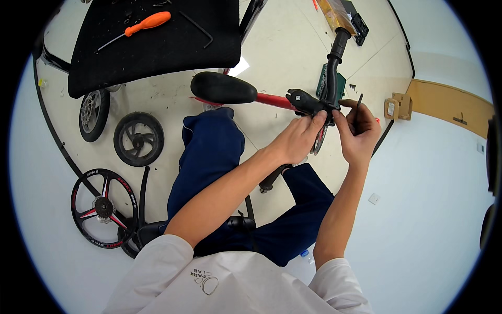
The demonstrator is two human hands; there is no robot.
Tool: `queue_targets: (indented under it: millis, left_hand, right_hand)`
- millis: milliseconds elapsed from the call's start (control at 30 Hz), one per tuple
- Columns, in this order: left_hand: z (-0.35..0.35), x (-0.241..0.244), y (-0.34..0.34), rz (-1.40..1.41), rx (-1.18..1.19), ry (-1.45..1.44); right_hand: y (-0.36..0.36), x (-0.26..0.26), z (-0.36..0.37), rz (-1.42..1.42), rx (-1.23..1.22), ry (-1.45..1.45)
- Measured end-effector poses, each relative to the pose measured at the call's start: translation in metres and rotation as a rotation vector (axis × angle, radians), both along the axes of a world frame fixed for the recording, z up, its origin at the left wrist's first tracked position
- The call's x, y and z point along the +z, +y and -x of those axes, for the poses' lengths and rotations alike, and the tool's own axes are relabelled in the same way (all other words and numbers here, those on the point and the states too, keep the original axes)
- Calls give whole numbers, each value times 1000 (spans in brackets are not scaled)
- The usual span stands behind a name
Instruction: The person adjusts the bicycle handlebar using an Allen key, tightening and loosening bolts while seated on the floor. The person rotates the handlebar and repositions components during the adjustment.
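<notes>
A small red bike with a black saddle (223,88) stands before me, its frame tube (274,100) running right to a black stem (308,101) and handlebar (332,78). My left hand (304,135) grips at the stem and bar clamp, thumb pressed near its lower side. Thumb and finger of my right hand (355,127) touch a small dark part at the handlebar's middle. A thin dark tool, perhaps a hex key (359,108), sticks up from the right hand's curled fingers. What lies under the fingertips is hidden.
An orange screwdriver (147,22) and a hex key (198,29) lie on a black-covered surface (164,51) at upper left. Several loose wheels (139,159) are at the left. A green case (340,84) lies behind the handlebar, cardboard boxes (404,106) by the right wall.
</notes>
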State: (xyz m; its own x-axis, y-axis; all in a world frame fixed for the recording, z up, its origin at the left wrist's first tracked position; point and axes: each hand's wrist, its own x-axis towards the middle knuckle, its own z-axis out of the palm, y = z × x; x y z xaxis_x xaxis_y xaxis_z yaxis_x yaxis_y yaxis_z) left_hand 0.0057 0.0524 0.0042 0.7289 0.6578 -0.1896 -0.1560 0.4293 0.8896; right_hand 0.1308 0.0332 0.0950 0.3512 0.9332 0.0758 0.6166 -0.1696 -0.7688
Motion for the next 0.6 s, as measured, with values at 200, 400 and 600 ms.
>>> queue_targets:
  millis: [200, 400, 600]
  left_hand:
    - [-1, 4, 2, 7, 10, -2]
    - [7, 15, 4, -10, 18, 60]
    - [-17, -25, -17, -281, 255, -132]
  right_hand:
    - [2, -5, -9, 41, -33, 0]
    - [2, 7, 0, -80, -53, -119]
    - [94, 19, 111, 21, 444, -261]
